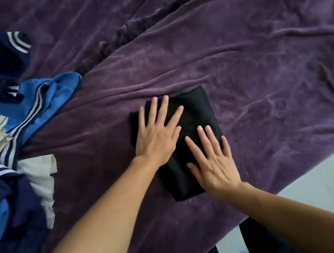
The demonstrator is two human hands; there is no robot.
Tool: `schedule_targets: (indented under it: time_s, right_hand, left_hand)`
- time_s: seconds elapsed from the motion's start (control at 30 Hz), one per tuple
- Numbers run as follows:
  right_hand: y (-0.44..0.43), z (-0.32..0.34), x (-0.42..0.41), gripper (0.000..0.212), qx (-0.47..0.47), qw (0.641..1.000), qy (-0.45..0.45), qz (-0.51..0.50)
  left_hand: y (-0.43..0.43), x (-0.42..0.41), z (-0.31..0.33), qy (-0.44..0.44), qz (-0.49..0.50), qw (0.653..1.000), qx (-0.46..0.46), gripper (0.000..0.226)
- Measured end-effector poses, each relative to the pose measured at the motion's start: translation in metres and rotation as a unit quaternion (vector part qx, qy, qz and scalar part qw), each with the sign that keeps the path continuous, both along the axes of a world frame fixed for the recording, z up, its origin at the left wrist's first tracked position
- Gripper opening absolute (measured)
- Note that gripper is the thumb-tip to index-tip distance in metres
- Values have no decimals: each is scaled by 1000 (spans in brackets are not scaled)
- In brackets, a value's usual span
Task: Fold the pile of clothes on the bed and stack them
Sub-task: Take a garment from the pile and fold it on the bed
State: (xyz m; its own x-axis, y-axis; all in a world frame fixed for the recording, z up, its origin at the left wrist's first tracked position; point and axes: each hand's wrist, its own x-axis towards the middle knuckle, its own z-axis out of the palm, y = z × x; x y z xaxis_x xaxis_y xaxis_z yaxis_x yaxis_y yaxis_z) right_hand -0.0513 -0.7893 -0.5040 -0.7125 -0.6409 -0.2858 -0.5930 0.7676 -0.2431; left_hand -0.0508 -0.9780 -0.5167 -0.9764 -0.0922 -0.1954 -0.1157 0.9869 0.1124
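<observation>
Fingers of both the left hand (159, 136) and right hand (213, 162) lay spread flat on the folded black garment (190, 114), mid-bed on the purple blanket (261, 67); the unfolded clothes pile (1, 152) sat far left.

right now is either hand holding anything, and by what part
Nothing is held: left hand and right hand lie flat, fingers straight, pressing the folded black garment from above.
</observation>
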Motion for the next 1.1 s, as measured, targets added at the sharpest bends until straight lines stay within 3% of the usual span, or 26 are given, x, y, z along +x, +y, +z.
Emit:
schedule_targets:
  time_s: [0.1, 0.2, 0.4, 0.5, 0.57, 0.6, 0.63, 0.7, 0.8, 0.9, 1.1]
  right_hand:
    - [-14, -25, 12, 63, 50, 999, -15, 15]
    - [-20, -51, 24, 66, 67, 997, -23, 24]
    - [-20, -44, 16, 66, 64, 996, -56, 18]
    - [-7, -19, 2, 61, -10, 998, -51, -20]
    - [11, -9, -11, 60, -56, 994, -16, -93]
    - [20, -6, -17, 64, -56, 988, -22, -140]
    - [26, -5, -21, 71, -46, 980, -52, -184]
    - [29, -8, -23, 89, -29, 950, -174, -258]
    - [21, -20, -23, 102, -49, 880, -305, -362]
    - [20, -24, -24, 73, -67, 831, -361, -417]
    - [59, 11, -33, 45, -88, 889, -315, -322]
  left_hand:
    - [-22, 20, -40, -91, 43, 995, -22, 61]
    - [-31, 41, -64, -105, 61, 993, -12, 66]
    - [-34, 28, -50, -153, 59, 986, 19, 67]
    - [-34, 0, -14, -49, 66, 995, 64, 67]
    - [-28, -34, 8, 69, -5, 995, 69, 66]
    - [-24, -53, 16, 86, -64, 992, 63, 67]
    - [-19, -73, 22, 57, -128, 989, 55, 71]
    - [-4, -106, 27, -90, -229, 969, 18, 85]
    - [13, -128, 21, -245, -284, 924, -75, 95]
    - [21, -124, 18, -270, -278, 915, -109, 95]
    - [31, -107, 48, -240, -248, 936, -69, 46]
